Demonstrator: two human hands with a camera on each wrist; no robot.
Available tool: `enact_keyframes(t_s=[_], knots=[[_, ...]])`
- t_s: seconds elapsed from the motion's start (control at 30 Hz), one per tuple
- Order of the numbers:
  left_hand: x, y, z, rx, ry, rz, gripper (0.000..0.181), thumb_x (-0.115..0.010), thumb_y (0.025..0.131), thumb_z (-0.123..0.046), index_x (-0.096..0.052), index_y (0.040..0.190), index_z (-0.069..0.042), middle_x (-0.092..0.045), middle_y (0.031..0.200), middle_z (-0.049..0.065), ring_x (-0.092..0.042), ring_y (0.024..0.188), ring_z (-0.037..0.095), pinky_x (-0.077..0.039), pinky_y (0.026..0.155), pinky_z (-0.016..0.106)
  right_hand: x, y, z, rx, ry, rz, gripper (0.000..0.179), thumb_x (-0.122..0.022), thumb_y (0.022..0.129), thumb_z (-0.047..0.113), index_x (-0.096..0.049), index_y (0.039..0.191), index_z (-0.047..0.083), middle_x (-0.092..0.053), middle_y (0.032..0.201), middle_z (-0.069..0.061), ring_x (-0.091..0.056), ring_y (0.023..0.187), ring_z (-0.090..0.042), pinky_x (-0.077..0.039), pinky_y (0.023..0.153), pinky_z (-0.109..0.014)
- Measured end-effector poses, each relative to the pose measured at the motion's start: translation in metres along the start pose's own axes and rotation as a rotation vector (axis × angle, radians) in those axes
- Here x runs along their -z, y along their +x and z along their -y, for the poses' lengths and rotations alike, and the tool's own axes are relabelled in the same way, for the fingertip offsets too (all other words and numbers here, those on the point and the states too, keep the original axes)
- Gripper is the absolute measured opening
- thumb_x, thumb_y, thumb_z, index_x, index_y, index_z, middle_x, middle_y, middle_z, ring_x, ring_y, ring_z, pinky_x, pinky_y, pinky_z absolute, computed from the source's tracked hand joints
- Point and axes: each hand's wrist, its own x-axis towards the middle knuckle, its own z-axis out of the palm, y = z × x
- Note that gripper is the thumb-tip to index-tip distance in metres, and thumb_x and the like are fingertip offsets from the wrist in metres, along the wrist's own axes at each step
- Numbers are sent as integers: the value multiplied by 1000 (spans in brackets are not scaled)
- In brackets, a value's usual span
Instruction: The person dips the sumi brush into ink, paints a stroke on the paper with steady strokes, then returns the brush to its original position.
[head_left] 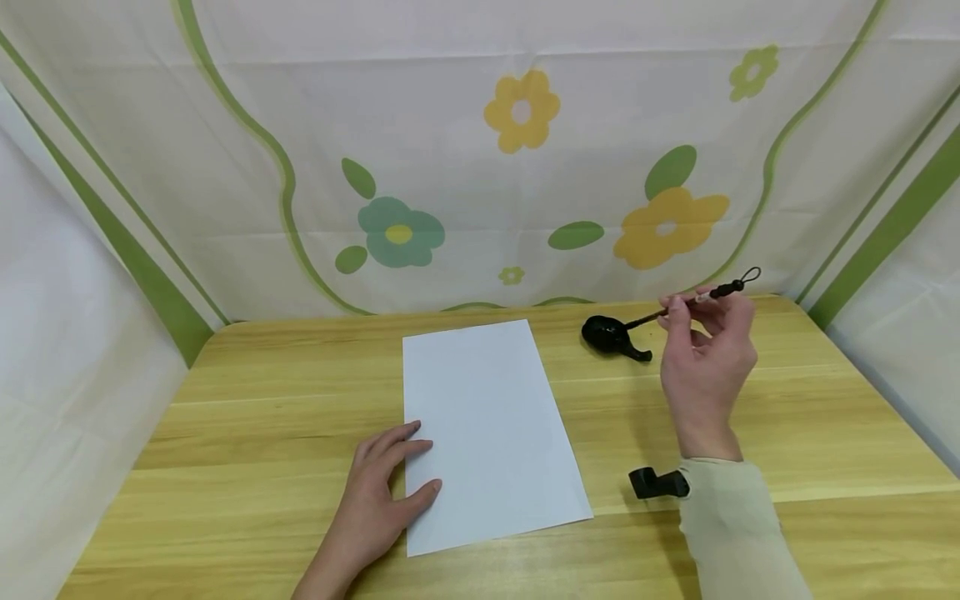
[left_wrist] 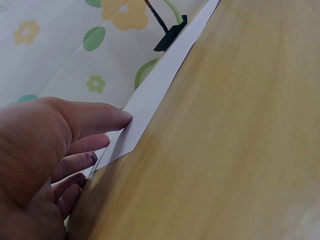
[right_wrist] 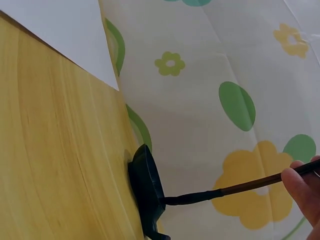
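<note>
My right hand (head_left: 705, 358) pinches a dark-handled writing brush (head_left: 651, 317) with a loop at its top end. The brush slants down to the left, and its black bristles (right_wrist: 192, 198) meet the rim of a small black ink dish (head_left: 606, 335) with a curved stem. At the left edge of a white sheet of paper (head_left: 487, 433), my left hand (head_left: 378, 483) rests with fingers spread and fingertips on the paper. In the left wrist view the thumb (left_wrist: 107, 117) lies on the sheet, and dark smudges show on some fingertips.
The paper lies on a wooden table (head_left: 262, 433). A black object (head_left: 658, 483) sits by the right sleeve, partly covered by it. Behind the table hangs a white cloth (head_left: 465, 150) with flowers and green lines; similar cloth stands at both sides.
</note>
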Motion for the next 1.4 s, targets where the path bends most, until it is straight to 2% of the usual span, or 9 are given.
enact_keyframes(t_s=[0.17,0.37,0.53,0.67,0.73,0.9,1.13,1.27,1.4], knots=[[0,0,1,-3,-6,-2,40,-90,88,-16,-77,126,-21,-60,157,-4,-42,145,24,-42,116,58,2,2,-1,-17,56,-33,19,-68,105,8,-60,121,3,-71,104,3,-78,96,-12,-63,80,-19],[-1,1,1,-7,-1,-8,41,-90,87,-16,-77,125,-21,-60,157,-4,-42,145,24,-42,117,58,3,2,-2,-107,116,-41,20,-66,105,8,-56,122,4,-68,105,-1,-78,98,-16,-64,81,-22],[-1,1,1,-2,3,-5,41,-90,87,-16,-77,126,-20,-60,157,-4,-42,146,25,-42,117,59,6,4,-7,-184,266,-106,20,-67,103,4,-55,119,9,-67,104,-9,-77,95,-22,-65,78,-27],[-1,2,0,-1,5,-1,41,-90,88,-17,-77,126,-20,-60,158,-3,-42,146,26,-41,118,60,7,6,-8,-185,417,-142,23,-69,100,2,-56,118,7,-66,104,-15,-76,93,-29,-66,75,-30],[0,2,0,-2,7,0,41,-90,88,-17,-77,126,-19,-60,158,-3,-42,146,26,-41,118,60,7,6,-8,-186,441,-141,24,-70,100,2,-56,119,6,-66,105,-16,-76,94,-30,-66,75,-30],[-1,2,1,0,7,-2,40,-90,88,-17,-77,126,-19,-60,157,-3,-42,147,26,-41,118,59,7,6,-11,-192,408,-150,23,-69,101,3,-56,119,7,-67,105,-17,-76,95,-30,-66,76,-30],[-1,2,1,1,3,0,40,-90,88,-17,-77,126,-19,-60,158,-3,-42,146,26,-41,118,59,8,8,-5,-176,424,-179,22,-67,101,-2,-55,118,6,-66,103,-15,-76,92,-28,-66,75,-29],[-1,1,1,0,0,1,40,-90,88,-17,-77,126,-19,-60,158,-3,-42,147,26,-41,118,60,6,6,-9,-195,382,-169,21,-67,102,1,-54,116,9,-66,103,-14,-76,94,-27,-66,76,-28],[-1,1,1,4,-4,5,41,-90,88,-17,-77,126,-19,-59,158,-2,-42,147,27,-41,118,60,6,5,-8,-194,368,-194,19,-66,102,2,-55,117,8,-66,103,-15,-75,95,-30,-65,76,-28]])
